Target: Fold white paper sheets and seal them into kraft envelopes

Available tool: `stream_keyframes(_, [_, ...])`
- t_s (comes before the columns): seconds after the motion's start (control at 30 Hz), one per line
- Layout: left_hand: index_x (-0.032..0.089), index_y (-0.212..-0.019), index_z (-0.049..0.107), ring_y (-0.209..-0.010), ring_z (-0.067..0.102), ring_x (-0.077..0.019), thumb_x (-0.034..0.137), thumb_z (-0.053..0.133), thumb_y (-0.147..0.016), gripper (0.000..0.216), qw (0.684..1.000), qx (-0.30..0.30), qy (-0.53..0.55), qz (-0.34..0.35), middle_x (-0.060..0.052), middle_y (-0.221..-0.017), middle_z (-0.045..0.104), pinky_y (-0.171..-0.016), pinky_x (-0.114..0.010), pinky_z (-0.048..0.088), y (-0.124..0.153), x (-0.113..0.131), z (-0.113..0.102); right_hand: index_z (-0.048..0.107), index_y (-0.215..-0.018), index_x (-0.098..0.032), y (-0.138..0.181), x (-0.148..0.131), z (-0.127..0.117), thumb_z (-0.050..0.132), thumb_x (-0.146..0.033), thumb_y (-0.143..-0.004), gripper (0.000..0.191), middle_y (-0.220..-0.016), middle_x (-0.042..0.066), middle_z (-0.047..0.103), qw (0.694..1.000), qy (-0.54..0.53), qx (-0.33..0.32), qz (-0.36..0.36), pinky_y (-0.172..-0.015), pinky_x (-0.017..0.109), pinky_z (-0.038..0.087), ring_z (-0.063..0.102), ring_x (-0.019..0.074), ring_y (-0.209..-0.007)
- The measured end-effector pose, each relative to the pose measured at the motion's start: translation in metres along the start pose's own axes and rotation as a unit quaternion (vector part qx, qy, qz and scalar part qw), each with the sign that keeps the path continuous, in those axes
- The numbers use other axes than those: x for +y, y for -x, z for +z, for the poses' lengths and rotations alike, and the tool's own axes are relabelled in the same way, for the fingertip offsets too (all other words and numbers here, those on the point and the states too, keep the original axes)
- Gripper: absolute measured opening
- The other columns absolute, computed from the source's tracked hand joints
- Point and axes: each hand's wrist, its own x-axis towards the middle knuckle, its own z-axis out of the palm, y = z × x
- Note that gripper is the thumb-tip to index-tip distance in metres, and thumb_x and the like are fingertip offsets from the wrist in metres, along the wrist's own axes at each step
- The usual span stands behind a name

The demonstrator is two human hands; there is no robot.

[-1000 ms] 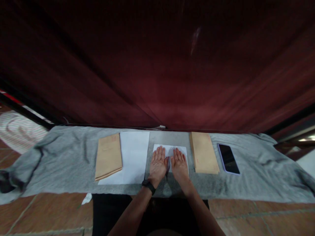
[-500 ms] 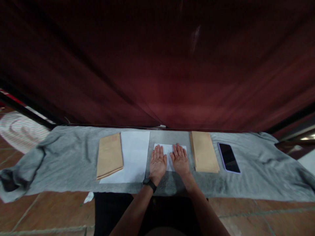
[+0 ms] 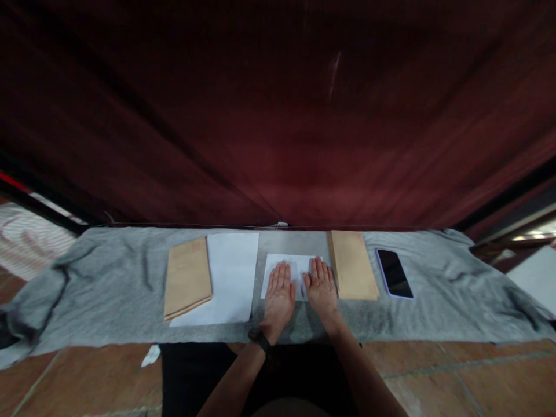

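Note:
My left hand (image 3: 279, 294) lies flat with fingers stretched out on a small white sheet of paper (image 3: 299, 266), which looks folded. My right hand (image 3: 321, 286) rests flat on the right end of that same sheet, thumb a little apart. Parts of the paper are hidden under both palms. Just right of my right hand is a stack of brown envelopes (image 3: 355, 265). To the left lie larger white sheets (image 3: 233, 278), partly covered by more brown envelopes (image 3: 188, 278).
A grey cloth (image 3: 434, 313) covers the narrow bench. A phone with a purple rim (image 3: 394, 273) lies right of the envelope stack. Behind rises a dark red panel (image 3: 286, 145). A crumpled white scrap (image 3: 150, 355) is on the tiled floor (image 3: 95, 376).
My left hand has slid slightly toward me relative to the paper, and my right hand has shifted toward the paper's right end. The whole view has drifted a little.

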Motion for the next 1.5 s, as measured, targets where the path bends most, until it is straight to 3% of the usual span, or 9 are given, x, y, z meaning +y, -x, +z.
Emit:
stream_keyframes(0.13, [0.012, -0.156, 0.028, -0.151, 0.028, -0.025, 0.025, 0.037, -0.101, 0.058, 0.997, -0.021, 0.006, 0.07, -0.014, -0.161, 0.036, -0.121, -0.05, 0.033, 0.019, 0.014, 0.007, 0.037, -0.153, -0.006, 0.0, 0.0, -0.001, 0.035, -0.032, -0.105, 0.054, -0.157, 0.024, 0.037, 1.0, -0.011, -0.004, -0.009, -0.116, 0.052, 0.032, 0.035, 0.0319, -0.147])
stream_keyframes(0.43, [0.004, -0.154, 0.03, -0.15, 0.031, -0.0292, 0.037, 0.042, -0.101, 0.064, 1.0, 0.021, -0.02, -0.005, -0.021, -0.158, 0.037, -0.119, -0.049, 0.035, 0.037, -0.013, -0.003, 0.037, -0.153, -0.005, 0.0, 0.001, 0.003, 0.033, -0.038, -0.106, 0.057, -0.155, 0.024, 0.041, 1.0, -0.016, 0.011, 0.007, -0.114, 0.05, 0.035, 0.04, 0.0326, -0.144])
stream_keyframes(0.67, [0.002, -0.154, 0.032, -0.149, 0.032, -0.0323, 0.038, 0.046, -0.099, 0.067, 0.999, 0.032, -0.029, -0.019, -0.023, -0.158, 0.036, -0.118, -0.05, 0.035, 0.046, -0.016, -0.007, 0.037, -0.153, -0.004, -0.002, -0.008, -0.008, 0.032, -0.032, -0.106, 0.055, -0.155, 0.024, 0.041, 0.999, -0.035, 0.011, 0.019, -0.115, 0.053, 0.035, 0.039, 0.0331, -0.145])
stream_keyframes(0.83, [0.013, -0.154, 0.036, -0.148, 0.034, -0.033, 0.029, 0.048, -0.097, 0.061, 0.998, 0.02, -0.059, -0.006, -0.019, -0.161, 0.033, -0.116, -0.051, 0.036, 0.045, -0.015, -0.01, 0.033, -0.156, -0.011, 0.016, -0.04, -0.018, 0.034, -0.029, -0.105, 0.054, -0.161, 0.015, 0.035, 0.993, -0.086, -0.04, -0.076, -0.119, 0.048, 0.032, 0.033, 0.026, -0.149])
stream_keyframes(0.93, [0.014, -0.154, 0.037, -0.148, 0.034, -0.032, 0.026, 0.047, -0.097, 0.06, 0.998, 0.018, -0.066, -0.006, -0.018, -0.161, 0.033, -0.117, -0.05, 0.036, 0.045, -0.016, -0.01, 0.035, -0.155, -0.01, 0.031, -0.049, -0.018, 0.039, -0.032, -0.104, 0.055, -0.16, 0.016, 0.036, 0.992, -0.084, -0.05, -0.083, -0.12, 0.046, 0.031, 0.033, 0.0257, -0.149])
stream_keyframes(1.1, [0.012, -0.153, 0.038, -0.148, 0.035, -0.0322, 0.036, 0.048, -0.098, 0.06, 0.998, 0.035, -0.05, -0.004, -0.019, -0.161, 0.034, -0.117, -0.051, 0.036, 0.045, -0.017, -0.007, 0.033, -0.155, -0.005, 0.044, -0.029, -0.017, 0.041, -0.036, -0.104, 0.06, -0.16, 0.021, 0.035, 0.998, -0.04, -0.021, -0.039, -0.118, 0.049, 0.032, 0.033, 0.0312, -0.148])
stream_keyframes(1.23, [0.009, -0.152, 0.038, -0.148, 0.034, -0.0318, 0.038, 0.046, -0.098, 0.062, 0.998, 0.042, -0.042, -0.01, -0.02, -0.16, 0.035, -0.117, -0.05, 0.035, 0.045, -0.016, -0.006, 0.019, -0.16, -0.007, 0.05, -0.011, -0.018, 0.039, -0.04, -0.105, 0.067, -0.16, 0.022, 0.034, 0.999, -0.028, 0.008, -0.025, -0.115, 0.049, 0.036, 0.037, 0.0319, -0.146])
stream_keyframes(1.33, [0.004, -0.149, 0.041, -0.147, 0.036, -0.0332, 0.039, 0.047, -0.098, 0.062, 0.998, 0.036, -0.049, -0.009, -0.024, -0.157, 0.039, -0.117, -0.05, 0.036, 0.045, -0.018, -0.006, 0.011, -0.161, -0.01, 0.057, -0.005, -0.019, 0.039, -0.041, -0.105, 0.071, -0.159, 0.022, 0.037, 0.999, -0.024, 0.028, -0.018, -0.113, 0.05, 0.038, 0.041, 0.0324, -0.143])
stream_keyframes(1.5, [0.0, -0.145, 0.046, -0.144, 0.04, -0.0349, 0.04, 0.047, -0.098, 0.061, 0.997, -0.001, -0.071, 0.021, -0.028, -0.152, 0.044, -0.114, -0.049, 0.04, 0.046, -0.028, -0.005, 0.012, -0.161, -0.01, 0.064, 0.0, -0.019, 0.041, -0.044, -0.104, 0.072, -0.157, 0.022, 0.039, 0.999, -0.026, 0.039, -0.025, -0.113, 0.052, 0.039, 0.041, 0.033, -0.143])
